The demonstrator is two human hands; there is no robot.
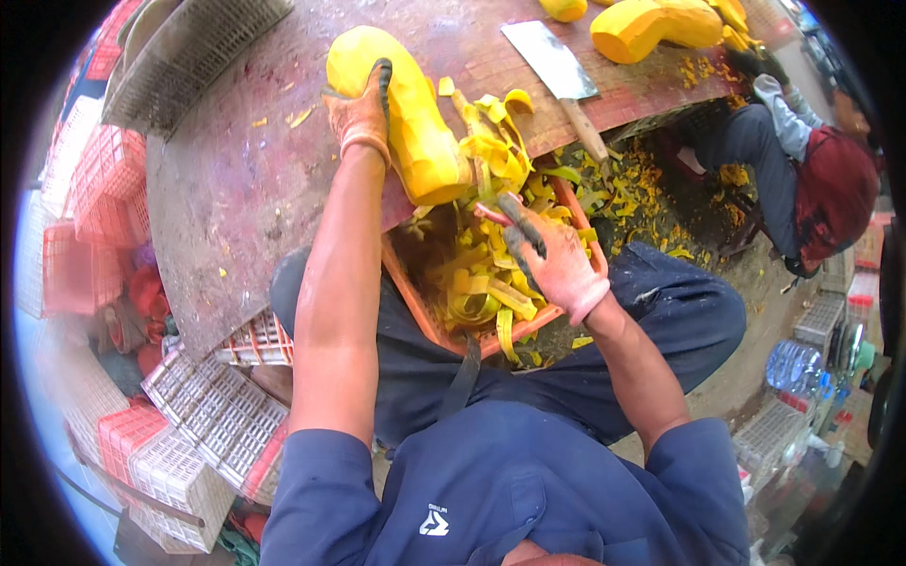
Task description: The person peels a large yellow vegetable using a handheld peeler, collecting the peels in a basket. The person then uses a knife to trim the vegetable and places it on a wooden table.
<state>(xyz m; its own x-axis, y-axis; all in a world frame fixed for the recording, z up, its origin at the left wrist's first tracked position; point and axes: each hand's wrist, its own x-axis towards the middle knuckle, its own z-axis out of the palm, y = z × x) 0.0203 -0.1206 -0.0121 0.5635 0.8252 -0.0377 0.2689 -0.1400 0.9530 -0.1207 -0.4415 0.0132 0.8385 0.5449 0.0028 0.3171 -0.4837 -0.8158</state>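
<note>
A long, peeled yellow squash (417, 134) lies on the worn tabletop (233, 170), its near end at the table's edge. My left hand (361, 110), in an orange glove with dark fingertips, grips it from its left side. In the same kind of glove, my right hand (559, 258) holds a peeler (493, 214) with a pinkish handle; most of the tool is hidden by the fingers. Under that hand, an orange plastic crate (414, 297) between my knees holds a heap of yellow and green peelings (488, 272). More peel strips (499, 145) lie beside the squash.
A cleaver (552, 60) rests right of the peelings, its wooden handle over the table edge. Other peeled squashes (651, 28) lie at the far right. A co-worker (814, 170) sits there. Stacked plastic crates (205, 417) stand at left. Scraps litter the ground (637, 191).
</note>
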